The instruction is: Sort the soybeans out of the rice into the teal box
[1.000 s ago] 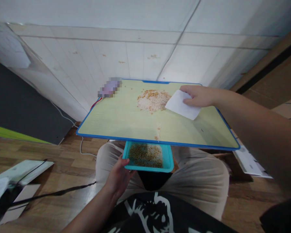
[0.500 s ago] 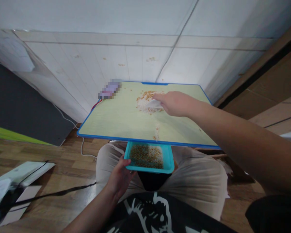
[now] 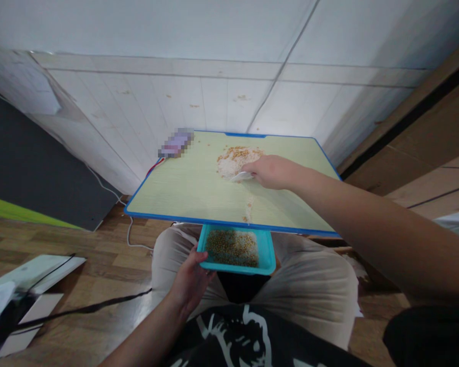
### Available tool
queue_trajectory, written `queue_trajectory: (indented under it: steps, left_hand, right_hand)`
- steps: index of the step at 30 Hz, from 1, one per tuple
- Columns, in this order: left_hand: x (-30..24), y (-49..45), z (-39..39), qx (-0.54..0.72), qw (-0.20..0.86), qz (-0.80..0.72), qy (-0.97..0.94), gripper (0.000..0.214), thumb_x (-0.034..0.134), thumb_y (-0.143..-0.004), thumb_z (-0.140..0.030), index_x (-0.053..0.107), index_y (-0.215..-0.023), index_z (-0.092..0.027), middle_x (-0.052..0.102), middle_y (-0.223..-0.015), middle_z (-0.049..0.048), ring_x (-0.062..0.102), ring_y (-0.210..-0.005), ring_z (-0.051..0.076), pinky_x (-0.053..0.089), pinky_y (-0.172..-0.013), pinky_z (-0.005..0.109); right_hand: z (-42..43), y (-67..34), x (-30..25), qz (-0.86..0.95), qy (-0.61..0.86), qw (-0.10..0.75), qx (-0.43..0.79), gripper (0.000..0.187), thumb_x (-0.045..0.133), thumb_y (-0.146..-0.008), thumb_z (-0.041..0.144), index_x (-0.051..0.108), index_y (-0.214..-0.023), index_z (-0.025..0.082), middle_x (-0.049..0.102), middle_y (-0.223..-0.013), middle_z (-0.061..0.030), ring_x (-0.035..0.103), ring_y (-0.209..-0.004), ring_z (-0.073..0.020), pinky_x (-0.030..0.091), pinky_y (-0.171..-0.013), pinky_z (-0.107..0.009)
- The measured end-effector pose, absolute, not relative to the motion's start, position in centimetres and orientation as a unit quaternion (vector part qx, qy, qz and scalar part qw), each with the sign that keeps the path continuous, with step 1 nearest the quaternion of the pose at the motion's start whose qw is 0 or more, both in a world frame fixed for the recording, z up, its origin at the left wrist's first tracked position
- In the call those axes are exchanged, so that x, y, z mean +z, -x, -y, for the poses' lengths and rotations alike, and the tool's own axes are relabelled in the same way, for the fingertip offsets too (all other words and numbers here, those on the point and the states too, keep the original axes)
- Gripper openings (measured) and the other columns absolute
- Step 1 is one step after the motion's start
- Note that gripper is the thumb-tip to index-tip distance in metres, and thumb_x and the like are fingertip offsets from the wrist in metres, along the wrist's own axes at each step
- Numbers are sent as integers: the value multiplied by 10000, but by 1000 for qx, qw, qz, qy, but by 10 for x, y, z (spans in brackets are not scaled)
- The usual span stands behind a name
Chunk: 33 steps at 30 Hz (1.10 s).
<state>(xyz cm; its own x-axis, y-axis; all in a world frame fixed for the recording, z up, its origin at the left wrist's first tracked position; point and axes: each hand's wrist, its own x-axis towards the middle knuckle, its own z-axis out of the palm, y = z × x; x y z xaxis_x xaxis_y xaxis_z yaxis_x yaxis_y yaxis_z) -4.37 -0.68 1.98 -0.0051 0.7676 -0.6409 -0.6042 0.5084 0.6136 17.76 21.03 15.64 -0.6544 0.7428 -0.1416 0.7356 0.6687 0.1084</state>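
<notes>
A low table (image 3: 183, 193) with a pale green top and blue rim stands over my lap. On it lies a heap of rice mixed with yellow beans (image 3: 235, 158). My right hand (image 3: 271, 172) is closed on a white paper card (image 3: 241, 177), whose edge rests on the tabletop at the near side of the heap. A thin trail of grains (image 3: 248, 210) runs from there to the front rim. Under that rim my left hand (image 3: 189, 280) grips the left edge of a turquoise tray (image 3: 265, 255) that holds beans and rice.
A blurred purple object (image 3: 176, 143) with a red cable lies at the table's far left corner. A white tiled wall is behind. On the wooden floor at left are a black cable (image 3: 80, 308), white sheets (image 3: 34, 267) and a dark mat (image 3: 30, 173).
My right hand has carried the card from the right of the heap across to its near side and drawn it toward me. The tray and my left hand have stayed put.
</notes>
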Motion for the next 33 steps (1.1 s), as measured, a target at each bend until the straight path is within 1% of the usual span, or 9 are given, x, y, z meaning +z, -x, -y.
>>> queue_trajectory:
  steps: [4,9,13,17,21,24,27,31,33]
  left_hand:
    - [19,43,7,498,702,-504,-77,469,788,-663,-285,693,-1122,-255,778,-1023,27,703,-955,256,500,-823,369]
    - [29,38,5,504,689,-517,-62,519,756,-625,-265,682,-1138,-256,769,-980,33,701,-983,278,497,-817,375]
    - [34,36,4,497,688,-525,-62,535,746,-615,-278,675,-1145,-259,758,-949,25,682,-887,260,470,-757,363]
    - [34,35,5,498,691,-521,-55,514,757,-590,-276,665,-1093,-234,756,-926,20,648,-821,227,453,-713,337]
    - [34,34,5,499,692,-520,-44,487,773,-569,-267,659,-1040,-227,757,-910,17,648,-819,218,468,-723,330]
    - [35,34,6,501,692,-517,-44,484,769,-574,-259,667,-1046,-227,770,-951,28,665,-864,225,488,-760,336]
    - [34,34,6,503,689,-520,-41,467,755,-586,-253,676,-1046,-231,780,-978,32,680,-896,233,503,-790,346]
    - [33,34,5,500,691,-521,-42,475,761,-577,-261,688,-1046,-234,780,-952,27,681,-860,234,500,-753,342]
    - [32,35,4,504,689,-519,-38,485,768,-565,-255,689,-1043,-232,781,-960,27,685,-884,236,506,-775,344]
  right_hand:
    - [-209,-178,157,-907,-412,88,10,453,501,-925,119,737,-1291,245,790,-1119,-113,701,-960,-230,421,-746,-315]
    - [-205,-183,155,-912,-401,81,-8,465,477,-944,129,737,-1303,268,795,-1105,-108,708,-955,-235,439,-753,-323]
    - [-199,-186,153,-917,-391,81,-13,459,482,-945,131,739,-1296,277,798,-1081,-101,707,-946,-233,449,-769,-325]
    - [-196,-190,159,-915,-395,79,6,458,486,-944,124,736,-1301,265,794,-1079,-110,704,-951,-239,444,-771,-332]
    - [-206,-199,167,-896,-436,76,42,451,492,-951,141,720,-1323,256,785,-1053,-115,693,-915,-246,430,-739,-338]
    - [-218,-206,168,-879,-466,77,60,430,478,-969,166,718,-1317,247,776,-1031,-116,680,-879,-241,416,-717,-336]
    - [-225,-211,165,-877,-471,82,54,425,460,-977,170,721,-1305,238,770,-1027,-117,670,-860,-234,404,-705,-335]
    - [-225,-210,159,-880,-463,94,45,420,473,-965,156,726,-1291,235,769,-1035,-118,670,-863,-230,388,-695,-333]
    - [-224,-208,156,-881,-461,101,43,413,481,-959,152,731,-1278,235,769,-1034,-115,672,-861,-224,379,-688,-327]
